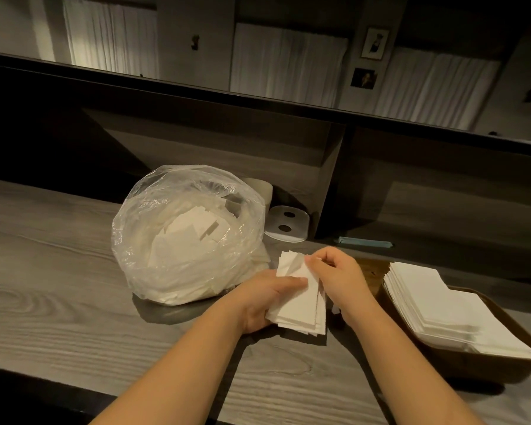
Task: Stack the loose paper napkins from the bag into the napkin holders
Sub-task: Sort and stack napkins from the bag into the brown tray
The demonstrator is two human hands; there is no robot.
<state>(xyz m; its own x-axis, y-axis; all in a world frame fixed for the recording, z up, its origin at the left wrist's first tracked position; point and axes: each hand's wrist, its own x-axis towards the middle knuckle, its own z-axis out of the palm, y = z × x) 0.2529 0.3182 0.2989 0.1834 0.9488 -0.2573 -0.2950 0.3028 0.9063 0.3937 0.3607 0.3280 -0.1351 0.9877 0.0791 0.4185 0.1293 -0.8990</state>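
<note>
Grey wood-grain counter [58, 271], dimly lit, backed by a dark raised shelf. Against the back wall, just right of the bag, a clear plastic stand [287, 223] with two dark oval holes; further right, a thin pale blue strip [365, 242] lying flat along the wall's foot. Higher up, white curtains [288, 59] and two small framed pictures [374, 42] on the wall.

Clear plastic bag [187, 234] left of centre on the counter, mouth open upward, full of loose white napkins lying at all angles. Brown napkin holder [460, 360] at the right edge, tray-shaped, carrying a neat stack of napkins [442, 305] rising above its rim.

Between bag and holder, just above the counter: a small bundle of napkins [301, 302], slightly fanned and uneven at the edges. Left hand [264, 299] curled round the bundle from the left, thumb across its top face. Right hand [337, 277] at the bundle's right side, fingers bent, thumb and fingertips pinching the upper sheets near the far corner. Nothing between the hands and the holder; bag close by the left wrist.
</note>
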